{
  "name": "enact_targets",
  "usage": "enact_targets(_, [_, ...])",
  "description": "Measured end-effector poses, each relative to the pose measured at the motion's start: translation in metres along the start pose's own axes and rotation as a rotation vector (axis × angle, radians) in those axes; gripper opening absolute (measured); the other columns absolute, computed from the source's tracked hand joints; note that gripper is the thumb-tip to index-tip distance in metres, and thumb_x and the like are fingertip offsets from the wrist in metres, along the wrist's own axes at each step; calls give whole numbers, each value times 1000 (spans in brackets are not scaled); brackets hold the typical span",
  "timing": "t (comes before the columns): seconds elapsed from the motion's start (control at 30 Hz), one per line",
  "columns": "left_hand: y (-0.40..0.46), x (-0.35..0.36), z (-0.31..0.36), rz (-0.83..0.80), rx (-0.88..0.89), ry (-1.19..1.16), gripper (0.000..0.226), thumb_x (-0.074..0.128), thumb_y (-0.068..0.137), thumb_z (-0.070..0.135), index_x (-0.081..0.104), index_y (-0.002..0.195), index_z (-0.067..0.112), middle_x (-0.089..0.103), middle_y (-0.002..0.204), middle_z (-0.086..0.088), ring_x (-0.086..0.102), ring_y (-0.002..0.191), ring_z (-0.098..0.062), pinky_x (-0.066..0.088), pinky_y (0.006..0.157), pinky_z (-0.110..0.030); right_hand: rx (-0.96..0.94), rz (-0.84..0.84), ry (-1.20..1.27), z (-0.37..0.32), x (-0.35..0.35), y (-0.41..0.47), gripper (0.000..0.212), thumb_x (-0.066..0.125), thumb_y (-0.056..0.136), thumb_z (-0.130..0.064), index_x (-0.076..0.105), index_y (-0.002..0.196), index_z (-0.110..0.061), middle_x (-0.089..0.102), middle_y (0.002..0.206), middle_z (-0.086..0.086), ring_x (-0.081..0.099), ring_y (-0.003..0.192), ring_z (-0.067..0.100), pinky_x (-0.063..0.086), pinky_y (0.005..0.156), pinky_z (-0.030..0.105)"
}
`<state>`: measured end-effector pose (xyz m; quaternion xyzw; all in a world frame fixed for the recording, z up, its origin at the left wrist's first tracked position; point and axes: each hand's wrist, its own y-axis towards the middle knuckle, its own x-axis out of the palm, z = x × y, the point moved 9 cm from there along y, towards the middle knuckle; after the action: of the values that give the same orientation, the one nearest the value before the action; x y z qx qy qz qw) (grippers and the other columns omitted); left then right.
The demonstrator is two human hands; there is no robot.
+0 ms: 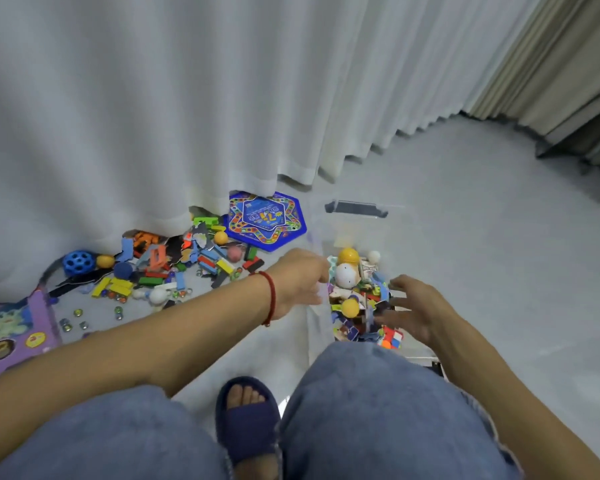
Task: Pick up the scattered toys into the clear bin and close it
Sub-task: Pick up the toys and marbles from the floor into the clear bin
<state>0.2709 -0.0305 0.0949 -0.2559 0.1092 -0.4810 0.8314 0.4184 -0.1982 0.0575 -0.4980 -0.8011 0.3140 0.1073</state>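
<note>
The clear bin (pixel 355 233) stands open on the floor ahead of my knees, partly filled with blocks, balls and puzzle pieces. My left hand (pixel 298 278) hovers at its left rim, fingers curled; whether it holds anything I cannot tell. Over the bin's right side my right hand (pixel 416 306) is spread open and empty. Scattered toys (pixel 174 268) lie to the left by the curtain: coloured blocks, marbles, a blue holed ball (pixel 78 262), and a blue hexagonal game board (pixel 265 220).
A white curtain (pixel 153 116) hangs behind the toys and covers some of them. A purple puzzle board (pixel 11 330) lies at far left. My knees and a slippered foot (pixel 248 417) fill the foreground. Grey floor extends to the right.
</note>
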Motion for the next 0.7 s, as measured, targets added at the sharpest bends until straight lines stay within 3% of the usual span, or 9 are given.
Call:
enact_targets(0.1, [-9, -37, -15, 105, -15, -54, 20, 45, 94, -2, 60, 100, 10, 57, 95, -14, 57, 85, -21, 57, 77, -34, -114, -56, -55, -12, 27, -5, 33, 62, 93, -20, 61, 118, 2, 62, 107, 17, 64, 87, 31, 60, 76, 43])
enact_targets(0.23, [-24, -99, -52, 198, -82, -19, 24, 36, 97, -2, 55, 92, 13, 43, 75, -7, 44, 71, -18, 53, 70, -29, -257, -289, -138, -27, 111, -30, 22, 61, 95, -18, 70, 106, -2, 71, 98, 15, 69, 81, 27, 59, 75, 40])
enact_targets(0.4, [-39, -215, -120, 544, -98, 56, 23, 49, 90, 3, 68, 97, 16, 59, 97, -7, 59, 86, -21, 60, 70, -34, -353, -563, -661, -19, 242, -34, 21, 58, 97, -26, 70, 107, -11, 69, 107, 11, 71, 89, 24, 62, 79, 42])
enact_targets(0.53, [-51, -299, -155, 677, -156, 218, 25, 55, 85, 5, 65, 103, 17, 62, 99, -6, 61, 83, -21, 58, 83, -43, -603, -685, -1273, -11, 335, -17, 25, 55, 98, -29, 64, 118, -17, 67, 114, 4, 66, 94, 20, 60, 80, 37])
enact_targets(0.63, [-41, -360, -156, 732, -133, 430, 27, 61, 82, 8, 65, 104, 24, 63, 110, -4, 62, 93, -22, 54, 86, -35, -766, -803, -1616, 6, 398, 1, 38, 57, 97, -33, 54, 134, -22, 61, 133, 4, 60, 111, 21, 52, 93, 35])
enact_targets(0.7, [-21, -397, -149, 755, -112, 578, 33, 65, 82, 11, 65, 113, 23, 61, 118, -2, 61, 102, -22, 50, 86, -28, -822, -877, -1716, 18, 439, 15, 50, 58, 97, -34, 46, 144, -22, 55, 141, 6, 56, 121, 25, 49, 96, 34])
